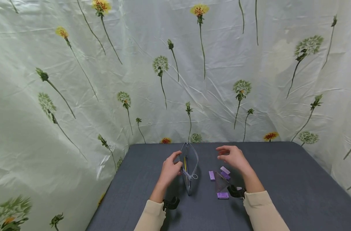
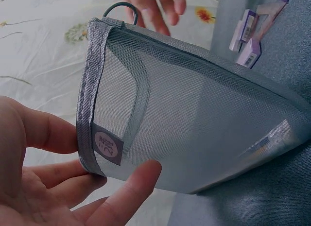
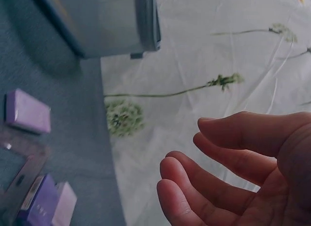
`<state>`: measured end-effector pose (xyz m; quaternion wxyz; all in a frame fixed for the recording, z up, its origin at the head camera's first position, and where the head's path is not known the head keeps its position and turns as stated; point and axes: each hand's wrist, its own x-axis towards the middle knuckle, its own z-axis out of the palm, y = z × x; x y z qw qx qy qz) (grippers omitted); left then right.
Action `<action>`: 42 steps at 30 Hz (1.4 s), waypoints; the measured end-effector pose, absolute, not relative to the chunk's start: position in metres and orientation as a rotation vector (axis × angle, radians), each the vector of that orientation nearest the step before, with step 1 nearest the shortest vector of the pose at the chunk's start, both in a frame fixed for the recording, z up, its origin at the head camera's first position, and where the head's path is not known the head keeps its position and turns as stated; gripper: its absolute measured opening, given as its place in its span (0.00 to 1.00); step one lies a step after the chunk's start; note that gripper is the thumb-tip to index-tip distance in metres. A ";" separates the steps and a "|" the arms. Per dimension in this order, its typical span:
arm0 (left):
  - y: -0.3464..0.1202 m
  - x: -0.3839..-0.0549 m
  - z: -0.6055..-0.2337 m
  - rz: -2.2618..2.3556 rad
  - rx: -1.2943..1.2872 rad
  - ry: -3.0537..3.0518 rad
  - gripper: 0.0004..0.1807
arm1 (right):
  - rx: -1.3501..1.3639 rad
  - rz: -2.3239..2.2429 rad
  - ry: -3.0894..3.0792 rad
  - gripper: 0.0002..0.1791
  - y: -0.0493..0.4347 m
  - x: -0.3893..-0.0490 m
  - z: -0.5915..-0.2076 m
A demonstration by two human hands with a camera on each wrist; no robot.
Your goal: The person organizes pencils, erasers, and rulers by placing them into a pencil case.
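Note:
A grey mesh zip pouch (image 2: pixel 194 114) stands upright on the table with its mouth spread open. My left hand (image 1: pixel 169 170) pinches its edge near a small round label (image 2: pixel 107 144). Inside lies something thin, yellow and black (image 1: pixel 185 164), its kind unclear through the mesh. To the right of the pouch my right hand (image 1: pixel 233 157) hovers with loosely bent fingers, holding nothing. Below it on the table are several small purple boxes (image 1: pixel 223 195), some with barcodes, around a translucent triangular set square (image 1: pixel 220 184).
The dark grey table (image 1: pixel 279 173) meets a pale curtain (image 1: pixel 215 64) printed with dandelions at its back and sides. A ring (image 1: pixel 195 176) hangs from the pouch's near end. Dark straps (image 1: pixel 171 203) sit at both wrists.

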<state>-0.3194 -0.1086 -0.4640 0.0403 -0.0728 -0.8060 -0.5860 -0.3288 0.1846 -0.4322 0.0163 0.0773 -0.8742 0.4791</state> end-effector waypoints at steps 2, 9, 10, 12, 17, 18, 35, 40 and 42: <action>-0.109 -0.319 -0.463 -1.789 -0.221 -2.466 0.30 | 0.258 1.515 -2.723 0.21 0.189 -0.330 -0.436; -0.110 -0.320 -0.464 -1.782 -0.218 -2.469 0.29 | 0.322 1.571 -2.762 0.20 0.210 -0.336 -0.453; -0.110 -0.320 -0.464 -1.782 -0.219 -2.470 0.29 | 0.321 1.597 -2.767 0.21 0.214 -0.336 -0.456; -0.111 -0.320 -0.464 -1.778 -0.211 -2.477 0.29 | 0.350 1.629 -2.784 0.22 0.222 -0.337 -0.461; -0.111 -0.320 -0.464 -1.777 -0.206 -2.486 0.30 | 0.401 1.682 -2.818 0.25 0.232 -0.341 -0.471; -0.111 -0.320 -0.464 -1.778 -0.210 -2.484 0.31 | 0.400 1.697 -2.822 0.25 0.233 -0.342 -0.473; -0.111 -0.322 -0.467 -1.767 -0.209 -2.488 0.31 | 0.672 1.696 -2.871 0.30 0.239 -0.347 -0.496; -0.112 -0.321 -0.466 -1.770 -0.213 -2.486 0.31 | 0.746 1.648 -2.886 0.31 0.240 -0.350 -0.502; -0.112 -0.322 -0.466 -1.766 -0.212 -2.487 0.31 | 0.748 1.654 -2.885 0.31 0.240 -0.351 -0.504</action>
